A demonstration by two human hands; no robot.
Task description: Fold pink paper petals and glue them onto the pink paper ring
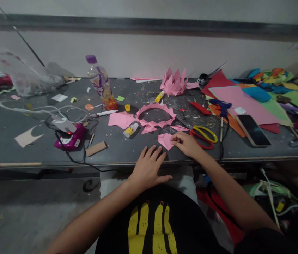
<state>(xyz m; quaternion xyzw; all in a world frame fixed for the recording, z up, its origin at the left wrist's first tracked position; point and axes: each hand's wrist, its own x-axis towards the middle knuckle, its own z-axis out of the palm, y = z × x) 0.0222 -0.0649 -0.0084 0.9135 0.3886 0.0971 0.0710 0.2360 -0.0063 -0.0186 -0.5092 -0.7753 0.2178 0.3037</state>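
Observation:
My left hand [149, 167] lies flat and open on the front edge of the dark table [45, 148], fingers stretched out, holding nothing. My right hand [187, 143] rests on the table with fingers curled, its fingertips pinching the edge of a small folded pink paper piece [165, 140]. Just beyond lies a ring of joined pink folded paper points [155, 116]. A pink folded paper crown shape [174, 84] stands farther back. Yellow and red scissors [204, 135] lie right beside my right hand.
A small glue bottle [131, 130], a flat pink sheet [121, 119], a drink bottle [101, 83], a magenta device with cables [70, 139], a blue glue gun [221, 106], a phone [253, 129] and a stack of coloured paper sheets [270, 97] lie around. A plastic bag [19, 76] sits far left.

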